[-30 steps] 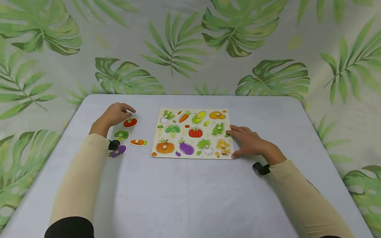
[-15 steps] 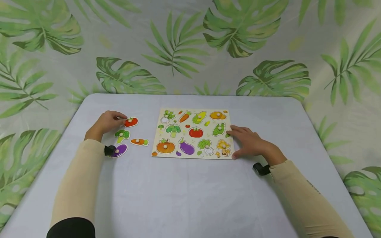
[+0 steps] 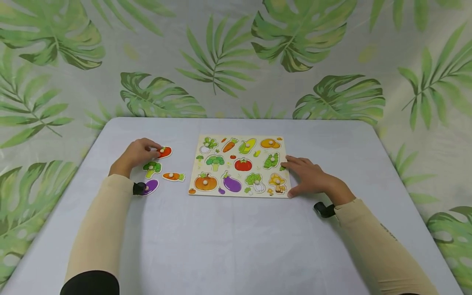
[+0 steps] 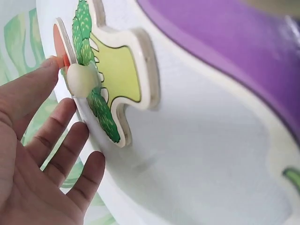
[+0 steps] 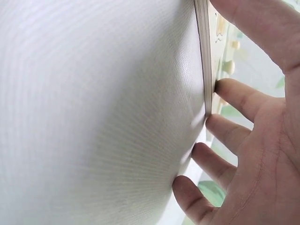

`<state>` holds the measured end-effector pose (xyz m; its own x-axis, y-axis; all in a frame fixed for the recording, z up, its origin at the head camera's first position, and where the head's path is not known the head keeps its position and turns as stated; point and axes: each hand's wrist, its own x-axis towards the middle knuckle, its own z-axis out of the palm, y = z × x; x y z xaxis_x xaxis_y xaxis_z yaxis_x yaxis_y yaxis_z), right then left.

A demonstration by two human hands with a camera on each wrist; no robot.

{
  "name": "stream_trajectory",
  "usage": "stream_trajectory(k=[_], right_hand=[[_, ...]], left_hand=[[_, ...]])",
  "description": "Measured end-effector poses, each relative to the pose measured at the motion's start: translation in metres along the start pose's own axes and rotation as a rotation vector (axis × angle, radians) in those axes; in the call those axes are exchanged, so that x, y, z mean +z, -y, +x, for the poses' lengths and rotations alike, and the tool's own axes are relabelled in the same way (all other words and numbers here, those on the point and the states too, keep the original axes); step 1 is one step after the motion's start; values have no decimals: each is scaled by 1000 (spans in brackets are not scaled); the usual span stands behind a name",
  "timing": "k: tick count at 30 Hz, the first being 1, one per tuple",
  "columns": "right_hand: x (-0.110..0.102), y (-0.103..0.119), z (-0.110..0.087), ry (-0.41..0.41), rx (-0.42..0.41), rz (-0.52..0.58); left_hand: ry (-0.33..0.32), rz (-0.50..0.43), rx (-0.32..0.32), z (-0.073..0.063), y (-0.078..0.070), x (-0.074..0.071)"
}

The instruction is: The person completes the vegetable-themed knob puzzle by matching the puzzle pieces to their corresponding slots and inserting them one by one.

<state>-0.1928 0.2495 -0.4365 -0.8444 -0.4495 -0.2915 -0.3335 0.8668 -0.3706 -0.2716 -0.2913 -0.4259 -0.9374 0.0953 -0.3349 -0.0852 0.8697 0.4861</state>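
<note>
At the left, my left hand (image 3: 137, 155) pinches the tomato puzzle piece (image 3: 166, 152) with thumb and index finger at its knob; its other fingers are spread. In the left wrist view the thumb partly hides the tomato piece (image 4: 61, 40). Close below lie the broccoli piece (image 3: 152, 168), the carrot piece (image 3: 173, 176) and the eggplant piece (image 3: 151, 187), partly covered by the wrist camera. My right hand (image 3: 307, 176) rests against the right edge of the wooden vegetable puzzle board (image 3: 236, 195), fingers spread; fingertips touch the board's edge (image 5: 205, 61) in the right wrist view.
Knobbed pieces such as the pumpkin (image 3: 205, 182), corn (image 3: 247, 146) and mushroom (image 3: 277, 182) sit in the board. Its carrot, broccoli, tomato and eggplant places show no knobs. A white cloth covers the table (image 3: 228, 241); a leaf-print cloth (image 3: 217, 53) hangs behind.
My left hand first drew back and down from above the tomato piece, then came in from the left to its knob. The right hand and the board have stayed put.
</note>
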Motion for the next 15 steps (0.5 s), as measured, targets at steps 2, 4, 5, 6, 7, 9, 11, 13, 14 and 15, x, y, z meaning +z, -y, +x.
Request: stream_trajectory(k=[2, 4, 5, 6, 7, 9, 11, 13, 14, 15], right_hand=[[0, 0, 0, -1, -1, 0], [0, 0, 0, -4, -2, -6], [0, 0, 0, -6, -1, -9], [-1, 0, 0, -7, 1, -10], [-1, 0, 0, -7, -2, -12], [-1, 1, 0, -7, 0, -9], [-1, 1, 0, -4, 4, -3], [0, 1, 0, -2, 3, -1], [0, 1, 0, -2, 6, 0], [0, 1, 0, -3, 6, -2]], left_hand=[[-1, 17, 10, 0, -2, 1], [-3, 39, 27, 1, -5, 2], [-5, 47, 30, 1, -6, 2], [-8, 57, 33, 2, -7, 3], [-13, 69, 36, 3, -8, 3], [-20, 85, 36, 5, -9, 3], [-29, 90, 30, 6, -10, 3], [-36, 95, 29, 6, -10, 3], [-37, 94, 28, 6, -10, 3], [-39, 92, 26, 6, -10, 3]])
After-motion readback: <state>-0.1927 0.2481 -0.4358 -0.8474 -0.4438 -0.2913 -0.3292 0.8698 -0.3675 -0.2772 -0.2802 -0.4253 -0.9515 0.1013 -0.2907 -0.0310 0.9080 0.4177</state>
